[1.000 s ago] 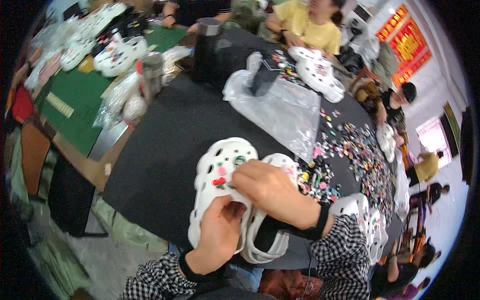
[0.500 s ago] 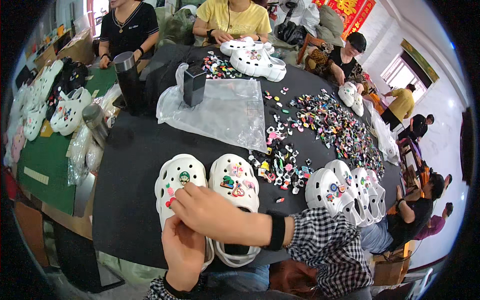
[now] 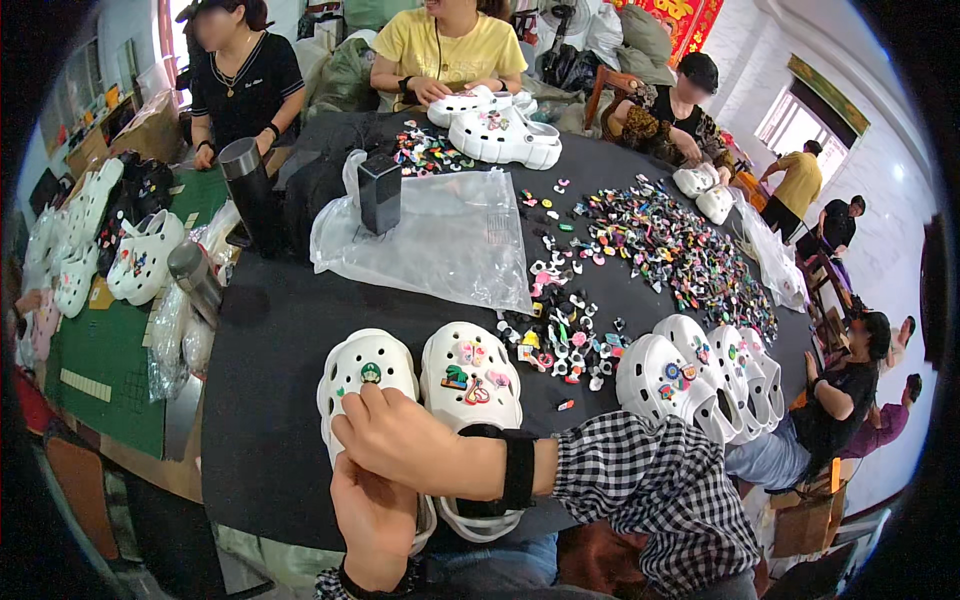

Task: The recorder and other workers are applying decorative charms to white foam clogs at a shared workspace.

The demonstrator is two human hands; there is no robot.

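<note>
A: Right hand [image 3: 428,447]?
B: Points left, back of the hand up, fingers [image 3: 372,408] curled. Fingertips mostly out of sight.
A: And its arm?
B: Right forearm [image 3: 640,465] slants in from lower right, sleeved in checks. Wrist [image 3: 520,470] banded black, roughly straight.
A: Left hand [image 3: 374,518]?
B: Under the right, partly covered by it. Comes up from the lower edge, pointing upward. Grip can't be made out.

Checked sleeves [image 3: 645,485], black wristbands [image 3: 519,470]
</note>
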